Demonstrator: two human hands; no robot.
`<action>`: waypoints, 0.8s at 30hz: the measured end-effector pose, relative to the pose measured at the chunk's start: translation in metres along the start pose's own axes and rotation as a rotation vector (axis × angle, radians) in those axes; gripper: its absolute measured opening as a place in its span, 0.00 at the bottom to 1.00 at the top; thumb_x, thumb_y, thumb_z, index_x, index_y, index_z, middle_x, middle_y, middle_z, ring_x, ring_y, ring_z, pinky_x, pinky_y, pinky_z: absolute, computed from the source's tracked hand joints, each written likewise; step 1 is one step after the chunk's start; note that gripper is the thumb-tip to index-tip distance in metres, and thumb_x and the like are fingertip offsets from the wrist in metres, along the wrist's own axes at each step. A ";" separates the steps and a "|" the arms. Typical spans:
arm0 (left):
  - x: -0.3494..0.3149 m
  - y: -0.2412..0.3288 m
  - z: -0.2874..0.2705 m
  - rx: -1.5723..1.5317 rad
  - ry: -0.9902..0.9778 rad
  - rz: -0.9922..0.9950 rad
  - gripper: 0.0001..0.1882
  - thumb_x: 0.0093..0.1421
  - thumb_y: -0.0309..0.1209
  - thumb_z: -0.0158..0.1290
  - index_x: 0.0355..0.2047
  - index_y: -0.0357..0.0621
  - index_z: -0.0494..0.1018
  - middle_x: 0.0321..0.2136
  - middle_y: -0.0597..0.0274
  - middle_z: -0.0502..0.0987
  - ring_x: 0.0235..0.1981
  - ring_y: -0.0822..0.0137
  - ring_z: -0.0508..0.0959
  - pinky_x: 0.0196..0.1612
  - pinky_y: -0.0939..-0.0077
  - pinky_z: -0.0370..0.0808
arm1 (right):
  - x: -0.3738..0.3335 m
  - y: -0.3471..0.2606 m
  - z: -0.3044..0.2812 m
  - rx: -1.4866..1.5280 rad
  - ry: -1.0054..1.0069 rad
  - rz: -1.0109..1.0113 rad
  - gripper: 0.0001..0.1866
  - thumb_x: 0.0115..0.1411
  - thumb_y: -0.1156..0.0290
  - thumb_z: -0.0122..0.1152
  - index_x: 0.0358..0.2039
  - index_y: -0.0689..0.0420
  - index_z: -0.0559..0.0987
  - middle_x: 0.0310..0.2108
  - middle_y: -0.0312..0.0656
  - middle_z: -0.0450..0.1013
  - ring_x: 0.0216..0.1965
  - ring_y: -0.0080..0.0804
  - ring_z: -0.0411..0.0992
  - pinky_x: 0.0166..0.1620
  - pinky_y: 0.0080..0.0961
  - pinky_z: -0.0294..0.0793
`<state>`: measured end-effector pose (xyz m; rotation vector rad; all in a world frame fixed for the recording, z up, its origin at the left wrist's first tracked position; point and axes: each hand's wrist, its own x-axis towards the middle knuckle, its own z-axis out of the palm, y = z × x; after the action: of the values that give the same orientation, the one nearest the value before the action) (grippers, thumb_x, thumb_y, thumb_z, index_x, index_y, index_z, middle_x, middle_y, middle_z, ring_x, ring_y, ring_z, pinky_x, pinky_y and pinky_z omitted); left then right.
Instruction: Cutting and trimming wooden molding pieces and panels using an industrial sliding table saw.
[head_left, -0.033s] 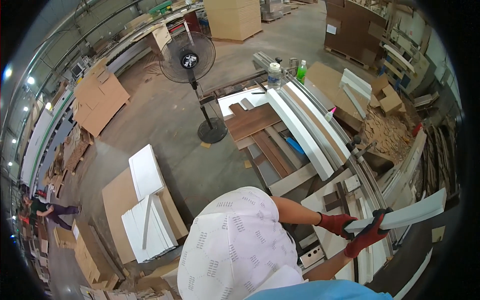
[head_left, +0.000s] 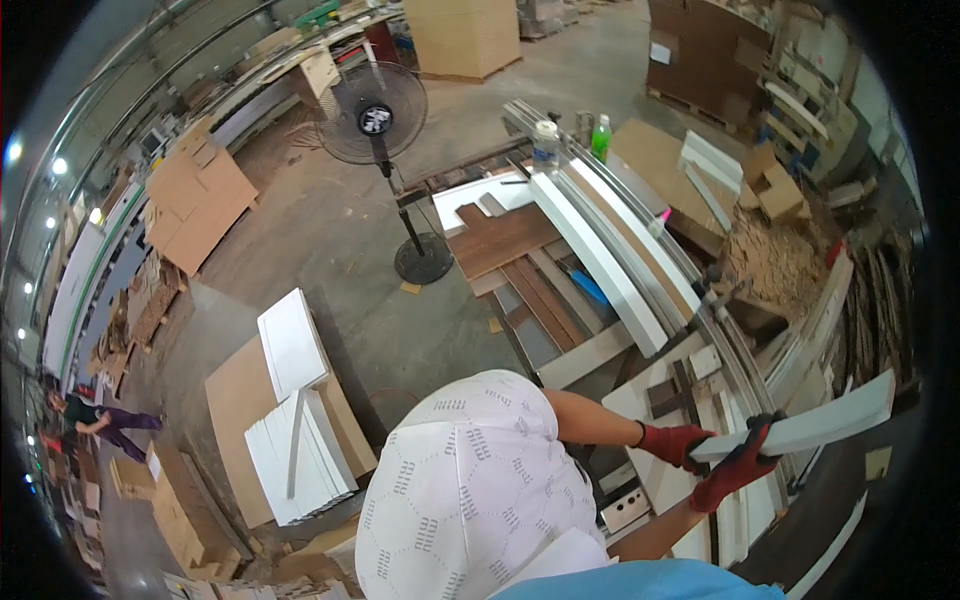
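A long white strip of board (head_left: 835, 420) is held up at the right, reaching toward the right rim of the view. My left hand (head_left: 676, 446), in a red and dark glove, is closed on its near end. Beside it, my right hand (head_left: 735, 468), gloved alike, wraps around the strip a little farther along. Below both hands lies a saw-like bench with a metal rail (head_left: 735, 345) and pale boards. A white patterned cap (head_left: 470, 480) hides part of my arms.
Long white boards (head_left: 600, 265), brown boards (head_left: 505, 240), a blue tool (head_left: 590, 288) and a green bottle (head_left: 600, 138) rest on the bench. A standing fan (head_left: 375, 120) is beyond it. White panels (head_left: 295, 460) are stacked at left. A person (head_left: 95, 420) stands far left.
The view has shifted very slightly. The person at the far left has moved their arms a little; my hands keep the same hold on the white strip.
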<state>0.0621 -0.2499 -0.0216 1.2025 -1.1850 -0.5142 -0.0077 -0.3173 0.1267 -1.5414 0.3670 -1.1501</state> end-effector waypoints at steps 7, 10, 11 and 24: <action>0.002 -0.031 -0.013 -0.371 -0.137 -0.210 0.32 0.47 0.32 0.69 0.52 0.38 0.69 0.49 0.53 0.75 0.51 0.65 0.73 0.54 0.64 0.71 | -0.016 0.088 -0.018 -0.442 0.580 0.685 0.55 0.45 0.49 0.77 0.67 0.61 0.59 0.62 0.52 0.62 0.59 0.41 0.62 0.61 0.35 0.62; 0.014 0.002 -0.004 -0.086 -0.100 -0.103 0.28 0.50 0.33 0.68 0.48 0.40 0.68 0.38 0.52 0.79 0.39 0.57 0.80 0.44 0.66 0.76 | -0.006 0.012 -0.017 -0.096 0.210 0.239 0.34 0.52 0.63 0.73 0.55 0.64 0.70 0.49 0.45 0.73 0.50 0.32 0.69 0.56 0.30 0.66; 0.018 0.011 -0.006 -0.023 -0.109 -0.084 0.29 0.50 0.33 0.68 0.49 0.40 0.68 0.38 0.50 0.79 0.39 0.52 0.80 0.44 0.65 0.76 | 0.000 -0.017 -0.011 0.033 0.134 0.193 0.27 0.56 0.69 0.69 0.53 0.64 0.72 0.46 0.42 0.75 0.48 0.29 0.70 0.54 0.28 0.67; 0.113 -0.003 -0.011 0.949 -0.531 0.257 0.42 0.53 0.52 0.60 0.61 0.41 0.61 0.46 0.53 0.71 0.44 0.57 0.74 0.47 0.65 0.70 | -0.059 0.111 -0.235 0.283 0.811 0.321 0.14 0.64 0.66 0.60 0.47 0.60 0.76 0.41 0.45 0.77 0.40 0.38 0.77 0.42 0.39 0.82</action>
<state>0.1138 -0.3398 0.0246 1.7133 -2.1400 -0.0350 -0.1885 -0.4455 -0.0210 -0.6822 0.9090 -1.4526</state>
